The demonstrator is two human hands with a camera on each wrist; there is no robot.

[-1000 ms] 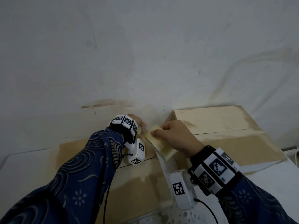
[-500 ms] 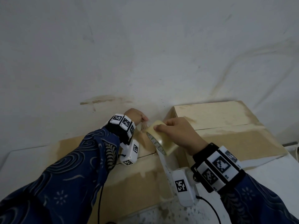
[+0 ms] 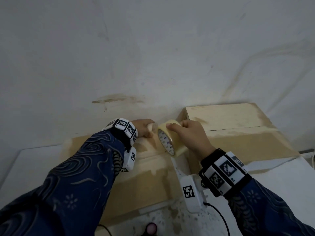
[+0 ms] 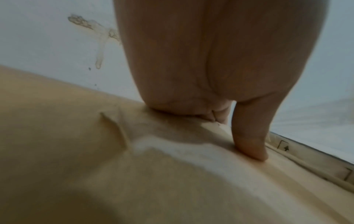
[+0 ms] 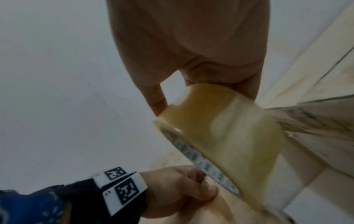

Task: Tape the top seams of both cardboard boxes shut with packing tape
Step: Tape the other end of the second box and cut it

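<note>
Two cardboard boxes stand side by side against the wall: a lower left box [image 3: 144,181] and a taller right box [image 3: 238,116]. My left hand [image 3: 148,127] is at the far edge of the left box, where its thumb [image 4: 250,145] presses down on the box top [image 4: 76,151] and its curled fingers hold the free tape end. My right hand [image 3: 180,128] grips a roll of clear packing tape [image 3: 170,140] from above, standing on edge just right of the left hand, over the left box's top. The wrist view shows the roll [image 5: 220,136] close to the left hand [image 5: 182,189].
A white wall rises directly behind both boxes. The boxes sit on a white surface [image 3: 289,176], which also shows at the left [image 3: 34,159]. A speckled floor [image 3: 170,218], a black cable [image 3: 219,213] and a small pink object [image 3: 152,228] lie below.
The right hand has turned the roll more upright, so its printed core now faces me. The left hand stays at the box's far edge.
</note>
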